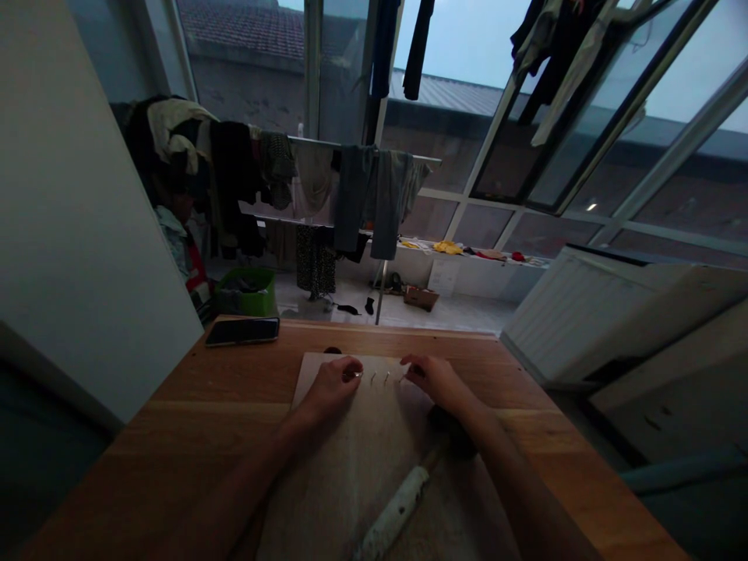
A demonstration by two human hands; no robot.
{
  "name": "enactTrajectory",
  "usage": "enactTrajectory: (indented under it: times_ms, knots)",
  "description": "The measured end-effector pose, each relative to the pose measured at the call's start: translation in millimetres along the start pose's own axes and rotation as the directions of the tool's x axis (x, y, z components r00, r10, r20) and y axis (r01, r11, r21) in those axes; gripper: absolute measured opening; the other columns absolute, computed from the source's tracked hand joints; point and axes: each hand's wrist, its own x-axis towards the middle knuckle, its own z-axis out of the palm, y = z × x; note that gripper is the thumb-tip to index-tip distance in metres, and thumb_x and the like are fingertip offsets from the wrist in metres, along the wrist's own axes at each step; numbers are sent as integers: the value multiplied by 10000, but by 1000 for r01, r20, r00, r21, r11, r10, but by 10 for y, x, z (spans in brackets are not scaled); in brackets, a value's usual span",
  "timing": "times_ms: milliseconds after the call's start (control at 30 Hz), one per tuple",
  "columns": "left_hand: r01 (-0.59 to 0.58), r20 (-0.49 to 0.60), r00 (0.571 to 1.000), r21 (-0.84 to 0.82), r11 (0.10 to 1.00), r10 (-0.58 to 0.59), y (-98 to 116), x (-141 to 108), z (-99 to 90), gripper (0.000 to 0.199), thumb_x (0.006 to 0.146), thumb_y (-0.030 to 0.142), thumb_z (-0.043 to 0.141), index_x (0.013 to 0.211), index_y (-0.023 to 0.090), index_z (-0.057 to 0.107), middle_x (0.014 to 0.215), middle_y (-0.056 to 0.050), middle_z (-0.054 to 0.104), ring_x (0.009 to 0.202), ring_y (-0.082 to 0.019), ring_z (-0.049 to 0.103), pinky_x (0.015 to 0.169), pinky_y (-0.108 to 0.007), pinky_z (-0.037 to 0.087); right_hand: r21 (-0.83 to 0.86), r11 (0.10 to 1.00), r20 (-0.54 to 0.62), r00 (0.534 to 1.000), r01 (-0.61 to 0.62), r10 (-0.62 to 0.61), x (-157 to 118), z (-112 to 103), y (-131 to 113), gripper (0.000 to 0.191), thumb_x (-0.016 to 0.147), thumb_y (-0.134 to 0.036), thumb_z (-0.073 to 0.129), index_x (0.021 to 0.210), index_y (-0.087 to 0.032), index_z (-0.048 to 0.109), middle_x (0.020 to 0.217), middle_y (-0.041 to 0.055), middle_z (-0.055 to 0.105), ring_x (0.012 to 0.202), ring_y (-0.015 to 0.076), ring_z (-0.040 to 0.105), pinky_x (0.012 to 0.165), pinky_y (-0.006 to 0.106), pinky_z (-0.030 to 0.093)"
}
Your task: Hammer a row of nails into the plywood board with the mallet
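Note:
A pale wooden board [342, 467] lies flat on the table, with two thin nails [386, 377] standing in it near its far edge. My left hand [336, 383] is closed just left of them, its fingertips pinched on small shiny nails [356, 375]. To the right, my right hand [433, 379] bends over the board with thumb and fingers round another thin nail, whose lower part is hard to make out. Under my right forearm rests a hammer with a dark head [453, 431] and a pale, worn handle [394, 512]; neither hand touches its handle.
On the table [192, 421], a phone [243, 331] lies at the far left corner. A small dark round object [333, 351] sits behind the board. Beyond are a green basket [260, 294], a drying rack with clothes [354, 195] and a white appliance [578, 304].

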Motion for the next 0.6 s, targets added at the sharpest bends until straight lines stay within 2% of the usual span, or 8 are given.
enactTrajectory:
  times_ms: [100, 167, 333, 500, 600]
  knots:
    - [-19, 47, 999, 17, 1000, 18, -1, 13, -23, 171, 801, 180, 632, 927, 162, 746, 928, -71, 772, 861, -212, 724, 821, -318, 557, -55, 998, 50, 999, 20, -17, -15, 16, -115, 226, 819, -108, 655, 905, -262, 797, 871, 33, 808, 859, 206, 739, 803, 267, 488]
    - [-24, 41, 999, 35, 999, 23, -2, 27, -35, 168, 808, 181, 619, 902, 167, 757, 913, -68, 774, 867, -217, 721, 824, -318, 551, -88, 996, 49, 999, 21, -16, -15, 0, -191, 219, 848, -118, 623, 833, -250, 797, 880, 49, 807, 868, 216, 738, 810, 280, 489]
    - [-53, -37, 998, 73, 996, 56, 26, 50, -13, 204, 825, 168, 594, 920, 168, 774, 915, -73, 779, 861, -220, 719, 815, -315, 537, -118, 992, 66, 997, 35, -27, 30, -29, -379, 175, 921, -156, 614, 896, -195, 782, 941, 74, 800, 893, 199, 730, 846, 321, 518]
    - [-96, 78, 994, 189, 977, 82, 87, 47, 68, 257, 866, 172, 550, 958, 150, 788, 943, -93, 789, 888, -235, 726, 843, -329, 532, -130, 991, 129, 992, 36, -19, 92, 77, -508, 111, 940, -187, 663, 908, -151, 763, 937, 76, 793, 903, 180, 735, 887, 348, 543]
    - [-90, 45, 995, 173, 981, 84, 145, 30, 56, 251, 873, 158, 549, 936, 162, 792, 952, -78, 793, 899, -222, 727, 865, -320, 531, -135, 989, 134, 990, 53, -34, 123, 118, -540, 142, 970, -202, 631, 951, -149, 761, 984, 78, 794, 949, 184, 733, 919, 359, 534]
